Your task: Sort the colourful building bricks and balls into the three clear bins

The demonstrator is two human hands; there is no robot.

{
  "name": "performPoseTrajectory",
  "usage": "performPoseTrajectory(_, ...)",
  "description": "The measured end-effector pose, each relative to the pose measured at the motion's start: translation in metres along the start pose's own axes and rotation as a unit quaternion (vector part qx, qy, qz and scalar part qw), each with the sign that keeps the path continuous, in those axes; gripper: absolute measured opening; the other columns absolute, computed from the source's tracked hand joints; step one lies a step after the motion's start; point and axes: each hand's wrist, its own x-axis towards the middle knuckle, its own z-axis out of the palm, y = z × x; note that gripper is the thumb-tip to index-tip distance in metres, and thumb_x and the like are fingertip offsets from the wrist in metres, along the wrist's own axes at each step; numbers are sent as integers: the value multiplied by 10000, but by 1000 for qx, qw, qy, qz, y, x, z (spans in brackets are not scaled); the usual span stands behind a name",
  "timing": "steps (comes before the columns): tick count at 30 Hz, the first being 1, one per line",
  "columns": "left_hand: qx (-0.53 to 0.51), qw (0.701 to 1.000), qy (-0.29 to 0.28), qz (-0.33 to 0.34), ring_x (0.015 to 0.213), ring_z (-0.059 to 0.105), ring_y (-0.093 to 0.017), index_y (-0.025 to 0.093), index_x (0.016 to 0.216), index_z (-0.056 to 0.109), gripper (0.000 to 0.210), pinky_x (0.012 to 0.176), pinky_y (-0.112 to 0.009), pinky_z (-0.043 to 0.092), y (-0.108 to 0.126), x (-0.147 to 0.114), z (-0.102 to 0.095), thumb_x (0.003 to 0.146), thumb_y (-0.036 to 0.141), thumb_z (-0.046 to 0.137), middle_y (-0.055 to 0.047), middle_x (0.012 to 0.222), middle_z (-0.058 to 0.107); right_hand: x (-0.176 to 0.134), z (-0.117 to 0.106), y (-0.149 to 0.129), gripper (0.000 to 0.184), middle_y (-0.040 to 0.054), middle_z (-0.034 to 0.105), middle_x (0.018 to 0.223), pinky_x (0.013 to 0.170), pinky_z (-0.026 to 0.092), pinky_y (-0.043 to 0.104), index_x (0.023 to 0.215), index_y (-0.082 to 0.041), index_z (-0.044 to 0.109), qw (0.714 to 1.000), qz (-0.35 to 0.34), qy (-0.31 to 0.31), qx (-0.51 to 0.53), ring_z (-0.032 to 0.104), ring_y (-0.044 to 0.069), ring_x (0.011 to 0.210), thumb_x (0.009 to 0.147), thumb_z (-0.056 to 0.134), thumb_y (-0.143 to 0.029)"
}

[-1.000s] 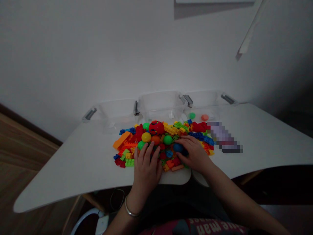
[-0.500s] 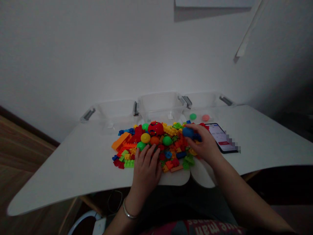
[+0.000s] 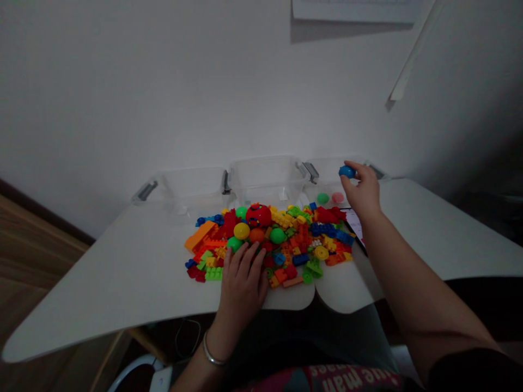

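Observation:
Between the thumb and fingers of my right hand is a blue ball, held up at the right clear box. A green ball and a pink ball show through that box's wall. My left hand rests with fingers stretched over the near side of a heap of coloured building blocks. Close to its fingertips lie a green ball, an orange ball and a yellow ball. Behind them is a larger red ball, with another green ball to the right.
A middle clear box and a left clear box stand along the wall behind the heap. A phone lies on the white table, partly covered by my right forearm. The table's front edge has a notch near the middle.
My right hand has lifted the blue ball from the right side of the heap and carried it up and rightward to the right box. My left hand has stayed on the heap.

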Motion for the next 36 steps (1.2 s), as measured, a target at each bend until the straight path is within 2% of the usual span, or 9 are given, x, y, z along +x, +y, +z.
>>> performPoseTrajectory(4, -2, 1000, 1, -1, 1239, 525, -301, 154, 1255, 596, 380, 1130, -566, 314, 0, -1, 0, 880, 169, 533, -128, 1294, 642, 8, 9, 0, 450, 111, 701, 1154, 920, 469, 474, 1217, -231, 683, 992, 44, -96, -65, 657, 264, 955, 808, 537, -348)
performPoseTrajectory(9, -7, 1000, -5, -4, 1246, 519, -302, 152, 1260, 593, 383, 1123, -569, 322, -1, -2, 2, 882, 172, 532, -132, 1300, 638, 14, 15, -7, 425, 102, 750, 1063, 931, 411, 500, 1208, -273, 703, 954, 52, -222, -194, 659, 316, 1020, 887, 449, -388)
performPoseTrajectory(13, -5, 1000, -6, -4, 1244, 522, -296, 159, 1260, 594, 381, 1126, -563, 319, -1, -2, 2, 885, 178, 528, -128, 1302, 638, 14, 19, -7, 478, 120, 756, 1047, 867, 426, 458, 1149, -255, 740, 927, 28, -265, -264, 668, 315, 1009, 941, 326, -369)
performPoseTrajectory(17, -8, 1000, -9, -8, 1252, 516, -303, 150, 1257, 597, 381, 1128, -573, 315, -1, -2, 1, 882, 179, 532, -132, 1312, 631, 11, 20, -8, 535, 165, 750, 1042, 818, 434, 441, 1084, -194, 766, 921, 5, -250, -298, 671, 325, 979, 963, 291, -406)
performPoseTrajectory(23, -15, 1000, -11, -16, 1253, 519, -299, 159, 1253, 603, 376, 1133, -569, 311, 0, -2, -1, 884, 174, 527, -124, 1313, 634, 8, 17, -7, 474, 136, 755, 1043, 882, 420, 448, 1117, -206, 745, 948, 13, -224, -225, 659, 312, 1008, 946, 346, -397)
performPoseTrajectory(27, -17, 1000, -7, -16, 1255, 520, -300, 155, 1249, 604, 374, 1135, -570, 308, -1, -2, -2, 883, 172, 529, -127, 1308, 636, 1, 13, -16, 373, 114, 740, 1085, 945, 422, 458, 1049, -199, 744, 990, 14, -95, -106, 649, 294, 1015, 889, 439, -343)
performPoseTrajectory(30, -16, 1000, -9, -19, 1257, 517, -300, 162, 1251, 603, 374, 1135, -570, 307, -2, -3, -1, 884, 176, 533, -123, 1310, 635, -14, 8, -39, 290, 99, 734, 1076, 983, 427, 457, 977, -206, 721, 1000, -11, -2, 4, 637, 272, 1056, 858, 469, -289)
performPoseTrajectory(33, -15, 1000, -12, -11, 1254, 514, -304, 153, 1257, 596, 382, 1131, -579, 308, -2, -4, 1, 879, 166, 540, -124, 1316, 631, -37, 2, -71, 234, 86, 727, 1075, 989, 449, 445, 978, -226, 698, 994, -58, -14, 88, 635, 253, 1069, 866, 501, -284)
performPoseTrajectory(36, -14, 1000, -10, -9, 1247, 519, -305, 149, 1250, 597, 379, 1127, -585, 311, -1, -5, 1, 876, 158, 538, -126, 1312, 632, -64, -2, -103, 230, 78, 716, 1111, 985, 468, 437, 1037, -237, 683, 981, -114, -89, 132, 631, 243, 1087, 883, 515, -264)
